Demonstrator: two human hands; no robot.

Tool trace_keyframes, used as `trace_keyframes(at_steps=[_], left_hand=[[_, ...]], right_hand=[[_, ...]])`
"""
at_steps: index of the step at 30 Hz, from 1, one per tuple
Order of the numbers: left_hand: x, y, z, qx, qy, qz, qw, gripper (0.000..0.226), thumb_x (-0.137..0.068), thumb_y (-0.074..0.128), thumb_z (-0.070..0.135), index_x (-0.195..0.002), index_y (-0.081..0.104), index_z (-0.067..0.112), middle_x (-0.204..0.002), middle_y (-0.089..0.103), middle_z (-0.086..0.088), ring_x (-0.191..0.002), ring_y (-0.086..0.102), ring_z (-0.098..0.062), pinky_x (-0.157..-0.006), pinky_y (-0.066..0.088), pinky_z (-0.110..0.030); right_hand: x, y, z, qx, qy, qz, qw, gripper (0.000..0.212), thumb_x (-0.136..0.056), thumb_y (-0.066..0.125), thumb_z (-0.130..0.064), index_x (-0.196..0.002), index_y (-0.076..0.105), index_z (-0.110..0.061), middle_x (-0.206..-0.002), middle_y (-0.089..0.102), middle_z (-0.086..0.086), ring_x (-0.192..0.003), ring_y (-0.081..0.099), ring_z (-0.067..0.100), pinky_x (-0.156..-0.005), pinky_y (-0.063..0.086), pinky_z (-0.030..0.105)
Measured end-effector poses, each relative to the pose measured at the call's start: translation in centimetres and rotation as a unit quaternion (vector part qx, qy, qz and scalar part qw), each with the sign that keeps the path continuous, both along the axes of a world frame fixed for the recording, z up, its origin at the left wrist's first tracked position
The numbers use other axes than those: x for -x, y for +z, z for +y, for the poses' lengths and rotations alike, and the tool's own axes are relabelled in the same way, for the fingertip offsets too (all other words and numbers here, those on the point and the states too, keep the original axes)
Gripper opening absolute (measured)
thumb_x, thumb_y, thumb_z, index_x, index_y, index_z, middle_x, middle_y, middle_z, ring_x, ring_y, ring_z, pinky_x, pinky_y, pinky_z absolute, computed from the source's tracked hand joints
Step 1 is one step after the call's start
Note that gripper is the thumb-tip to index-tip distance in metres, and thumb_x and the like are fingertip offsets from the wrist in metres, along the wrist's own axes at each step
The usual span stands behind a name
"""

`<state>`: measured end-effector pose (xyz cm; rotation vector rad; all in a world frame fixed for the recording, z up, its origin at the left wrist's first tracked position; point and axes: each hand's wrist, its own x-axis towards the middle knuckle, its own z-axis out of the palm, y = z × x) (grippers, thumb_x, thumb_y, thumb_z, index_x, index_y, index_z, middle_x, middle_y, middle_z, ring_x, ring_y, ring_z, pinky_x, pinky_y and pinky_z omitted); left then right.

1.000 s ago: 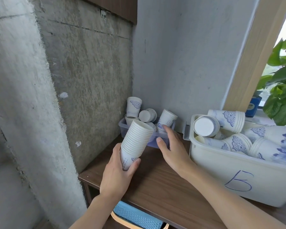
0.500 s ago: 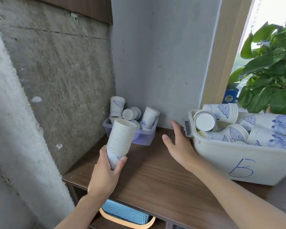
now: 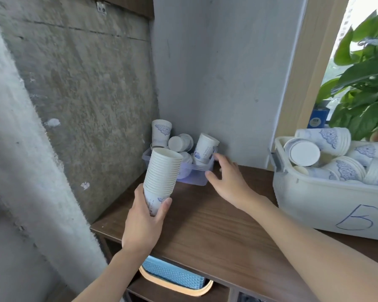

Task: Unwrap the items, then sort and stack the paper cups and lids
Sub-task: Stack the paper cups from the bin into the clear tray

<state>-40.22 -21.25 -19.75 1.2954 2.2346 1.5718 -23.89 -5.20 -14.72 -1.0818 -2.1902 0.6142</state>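
Nested cup stack [image 3: 162, 179] — gripped upright in left hand [image 3: 143, 223] to receive more; right hand [image 3: 229, 182], fingers spread, empty — reaching toward clear bin [image 3: 192, 173] of loose cups.

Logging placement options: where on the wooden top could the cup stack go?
Bare wood spans the wooden top in front, from the left hand holding the cup stack to the white bin. The back strip between clear tub and bin is free, though the right hand hovers there. Both containers are crowded.

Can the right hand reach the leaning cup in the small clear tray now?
Probably yes: the right hand is open just beside the clear tray, and nothing stands between it and the leaning cup.
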Motion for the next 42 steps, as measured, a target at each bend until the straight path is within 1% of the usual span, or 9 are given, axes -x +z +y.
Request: trace_keyframes(at_steps=[5,13,17,23,27,30,33,35,42], left_hand=[[0.5,-0.3,0.2,-0.024,0.004,0.003,1.000,0.057,-0.085,0.069,0.041,-0.131,0.038,0.029,-0.119,0.051,0.009,-0.104,0.056,-0.008,-0.072,0.042,-0.014],[0.7,-0.6,0.0,-0.049,0.007,-0.016,0.999,0.052,-0.085,0.071,0.041,-0.125,0.041,0.028,-0.112,0.056,0.011,-0.101,0.058,-0.004,-0.073,0.042,-0.014],[0.1,0.1,-0.6,-0.062,0.006,-0.059,0.996,0.053,-0.083,0.074,0.038,-0.118,0.034,0.032,-0.108,0.057,0.011,-0.099,0.060,-0.006,-0.075,0.048,-0.020],[-0.1,0.7,-1.5,-0.072,-0.019,-0.089,0.993,0.057,-0.082,0.077,0.030,-0.118,0.031,0.027,-0.110,0.057,0.003,-0.098,0.061,-0.010,-0.076,0.053,-0.025],[-0.4,0.6,-1.9,-0.074,-0.021,-0.084,0.993,0.057,-0.081,0.077,0.028,-0.117,0.033,0.025,-0.107,0.056,0.006,-0.097,0.060,-0.007,-0.068,0.048,-0.012],[-0.5,0.7,-1.7,-0.070,-0.016,-0.069,0.995,0.056,-0.081,0.078,0.030,-0.116,0.034,0.027,-0.105,0.055,0.012,-0.095,0.058,0.001,-0.065,0.045,-0.006],[-0.3,0.5,-1.4,-0.077,-0.001,-0.062,0.995,0.053,-0.082,0.077,0.031,-0.113,0.034,0.030,-0.103,0.054,0.017,-0.094,0.055,0.010,-0.066,0.044,-0.006],[-0.2,0.3,-1.3,-0.078,0.008,-0.061,0.995,0.052,-0.082,0.076,0.033,-0.111,0.033,0.033,-0.103,0.054,0.019,-0.094,0.056,0.011,-0.066,0.044,-0.009],[0.2,-0.4,-0.9,-0.077,0.023,-0.047,0.996,0.051,-0.079,0.074,0.043,-0.106,0.031,0.040,-0.100,0.058,0.016,-0.091,0.060,0.000,-0.068,0.046,-0.022]], right_hand=[[4.5,-0.6,-0.2,0.033,0.060,-0.013,0.998,0.051,-0.089,0.059,-0.027,-0.137,0.046,-0.020,-0.140,0.048,0.003,-0.122,0.051,0.026,-0.100,0.045,0.041],[2.7,-0.8,-0.8,-0.023,0.008,0.008,1.000,0.029,-0.086,0.058,-0.005,-0.113,0.065,-0.015,-0.110,0.060,0.006,-0.100,0.057,0.023,-0.080,0.040,0.026],[-0.4,-0.9,-2.4,-0.038,-0.006,-0.003,0.999,0.019,-0.088,0.063,-0.014,-0.106,0.065,-0.016,-0.098,0.057,-0.004,-0.088,0.055,0.015,-0.073,0.039,0.025],[-3.5,-0.5,-4.4,-0.032,-0.041,-0.037,0.998,0.016,-0.090,0.060,-0.032,-0.091,0.063,-0.016,-0.092,0.057,-0.004,-0.086,0.056,0.017,-0.075,0.049,0.037],[-3.3,1.4,-5.2,-0.080,-0.062,-0.078,0.992,0.026,-0.093,0.052,-0.043,-0.099,0.063,-0.020,-0.102,0.054,-0.006,-0.091,0.056,0.018,-0.076,0.050,0.038],[-1.3,2.8,-4.6,-0.076,-0.039,-0.045,0.995,0.025,-0.091,0.054,-0.043,-0.098,0.062,-0.020,-0.098,0.055,-0.003,-0.092,0.056,0.021,-0.079,0.049,0.042],[1.7,3.9,-3.4,-0.059,0.004,0.003,0.998,0.024,-0.088,0.060,-0.036,-0.105,0.062,-0.019,-0.096,0.056,-0.003,-0.090,0.053,0.017,-0.085,0.047,0.039],[3.9,4.5,-2.6,-0.057,0.016,0.012,0.998,0.035,-0.089,0.061,-0.034,-0.119,0.057,-0.017,-0.106,0.058,0.000,-0.098,0.054,0.019,-0.091,0.044,0.037],[10.1,5.5,1.5,-0.068,-0.028,-0.064,0.995,0.063,-0.090,0.051,-0.049,-0.144,0.031,-0.023,-0.136,0.050,0.011,-0.124,0.046,0.032,-0.103,0.034,0.043]])
